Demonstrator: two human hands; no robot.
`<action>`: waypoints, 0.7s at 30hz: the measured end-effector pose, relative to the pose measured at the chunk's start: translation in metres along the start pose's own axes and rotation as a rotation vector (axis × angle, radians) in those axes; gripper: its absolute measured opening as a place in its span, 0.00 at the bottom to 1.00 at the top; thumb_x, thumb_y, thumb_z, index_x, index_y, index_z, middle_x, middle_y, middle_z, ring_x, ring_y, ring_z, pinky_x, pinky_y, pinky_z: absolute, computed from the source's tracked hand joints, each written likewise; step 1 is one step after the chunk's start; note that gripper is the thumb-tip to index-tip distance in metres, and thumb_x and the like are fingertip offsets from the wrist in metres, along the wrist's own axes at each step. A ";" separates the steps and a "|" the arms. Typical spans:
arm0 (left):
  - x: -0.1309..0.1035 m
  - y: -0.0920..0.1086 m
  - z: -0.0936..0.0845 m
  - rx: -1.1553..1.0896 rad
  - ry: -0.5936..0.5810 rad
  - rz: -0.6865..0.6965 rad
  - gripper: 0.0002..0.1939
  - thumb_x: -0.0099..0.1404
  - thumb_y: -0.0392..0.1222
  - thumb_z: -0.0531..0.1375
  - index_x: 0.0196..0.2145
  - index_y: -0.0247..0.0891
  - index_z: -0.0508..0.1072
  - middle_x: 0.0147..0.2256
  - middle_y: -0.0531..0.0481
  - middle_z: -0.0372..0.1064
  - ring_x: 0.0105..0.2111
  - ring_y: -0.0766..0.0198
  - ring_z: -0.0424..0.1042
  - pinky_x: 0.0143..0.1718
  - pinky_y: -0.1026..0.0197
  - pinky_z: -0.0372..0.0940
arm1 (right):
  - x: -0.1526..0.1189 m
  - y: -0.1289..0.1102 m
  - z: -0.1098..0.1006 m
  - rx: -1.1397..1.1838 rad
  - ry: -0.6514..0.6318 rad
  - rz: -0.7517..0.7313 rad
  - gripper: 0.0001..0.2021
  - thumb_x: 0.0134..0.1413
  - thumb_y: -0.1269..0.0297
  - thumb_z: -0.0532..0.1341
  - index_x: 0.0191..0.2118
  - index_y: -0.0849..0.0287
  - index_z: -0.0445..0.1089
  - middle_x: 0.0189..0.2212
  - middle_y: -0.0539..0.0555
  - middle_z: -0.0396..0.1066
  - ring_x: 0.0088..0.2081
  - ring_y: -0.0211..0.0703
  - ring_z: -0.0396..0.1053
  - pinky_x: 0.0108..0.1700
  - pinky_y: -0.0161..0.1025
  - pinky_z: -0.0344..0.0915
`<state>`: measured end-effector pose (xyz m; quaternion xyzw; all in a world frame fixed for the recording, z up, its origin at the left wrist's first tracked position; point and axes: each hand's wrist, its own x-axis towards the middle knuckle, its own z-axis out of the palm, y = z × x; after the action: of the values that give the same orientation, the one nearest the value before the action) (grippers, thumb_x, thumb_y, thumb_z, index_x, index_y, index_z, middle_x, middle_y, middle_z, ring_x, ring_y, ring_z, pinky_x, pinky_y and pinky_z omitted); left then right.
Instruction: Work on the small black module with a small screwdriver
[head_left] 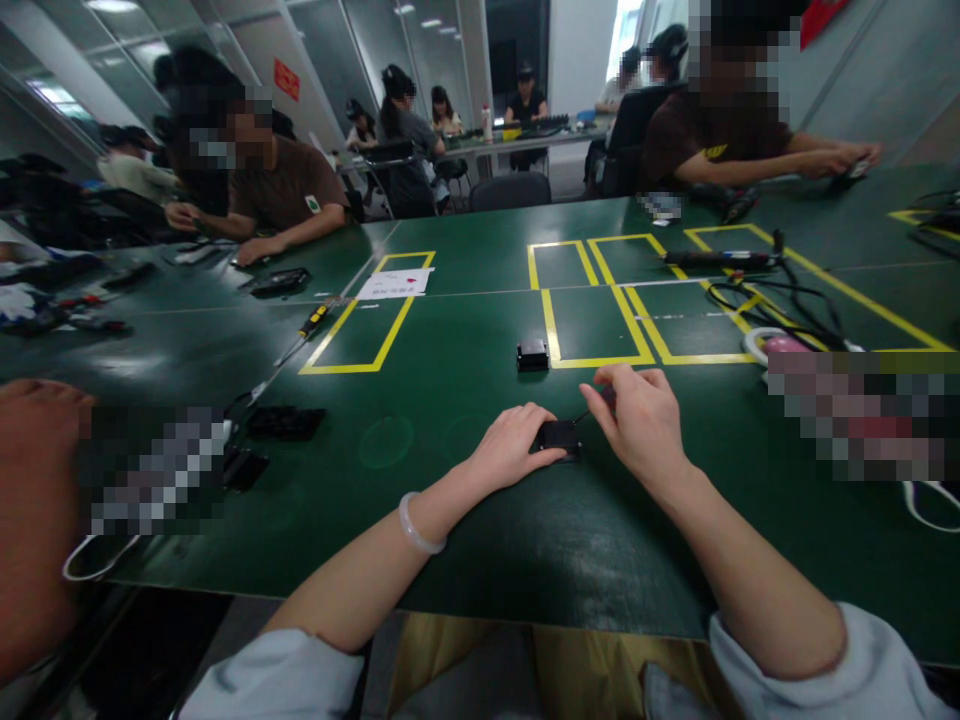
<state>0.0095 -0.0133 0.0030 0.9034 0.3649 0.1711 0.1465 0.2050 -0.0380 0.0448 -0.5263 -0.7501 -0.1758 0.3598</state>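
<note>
My left hand (517, 443) is closed on a small black rectangular block (561, 437), steadying it against the green table with thumb and fingers. Just to its right, my right hand (641, 420) pinches a thin-shafted screwdriver (583, 416), whose dark handle is mostly hidden in the fingers. The shaft slants down towards the block's upper right edge; I cannot tell whether its tip touches. Beyond my hands stands a second black block (532, 354), near a yellow tape line.
Yellow tape rectangles (600, 361) mark the green table (465, 560). On the left lie a yellow-black screwdriver (315, 320) and black parts (285, 422). Black cables (817, 300) and a black rod-shaped tool (720, 260) lie right. A co-worker's arm (37, 520) is at the left edge.
</note>
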 end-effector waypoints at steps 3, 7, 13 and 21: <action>0.000 0.000 0.000 -0.003 0.002 0.009 0.19 0.64 0.55 0.59 0.45 0.38 0.65 0.41 0.47 0.66 0.42 0.56 0.67 0.45 0.55 0.63 | -0.001 0.001 0.001 0.001 0.011 -0.002 0.04 0.61 0.66 0.54 0.39 0.59 0.62 0.25 0.49 0.68 0.26 0.40 0.64 0.38 0.38 0.57; 0.000 0.000 -0.001 -0.004 0.001 0.011 0.19 0.64 0.55 0.59 0.45 0.38 0.65 0.41 0.47 0.66 0.42 0.57 0.67 0.44 0.55 0.63 | -0.001 0.001 0.002 0.018 0.014 0.001 0.05 0.59 0.69 0.53 0.40 0.60 0.62 0.26 0.51 0.69 0.28 0.41 0.65 0.39 0.39 0.57; 0.000 0.000 0.000 -0.002 0.005 0.007 0.19 0.64 0.55 0.59 0.45 0.38 0.65 0.41 0.47 0.66 0.42 0.56 0.67 0.44 0.55 0.63 | 0.000 0.000 -0.002 0.023 -0.017 0.004 0.06 0.61 0.61 0.54 0.35 0.58 0.62 0.25 0.50 0.68 0.27 0.40 0.63 0.38 0.39 0.56; 0.000 -0.001 0.000 -0.007 0.005 0.007 0.19 0.64 0.54 0.59 0.45 0.38 0.65 0.41 0.48 0.66 0.42 0.56 0.67 0.45 0.55 0.63 | 0.000 0.000 0.000 0.034 0.001 0.010 0.04 0.60 0.68 0.52 0.36 0.58 0.63 0.25 0.50 0.68 0.27 0.40 0.63 0.39 0.39 0.56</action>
<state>0.0088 -0.0126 0.0024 0.9036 0.3615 0.1754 0.1483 0.2053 -0.0379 0.0447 -0.5236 -0.7502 -0.1615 0.3700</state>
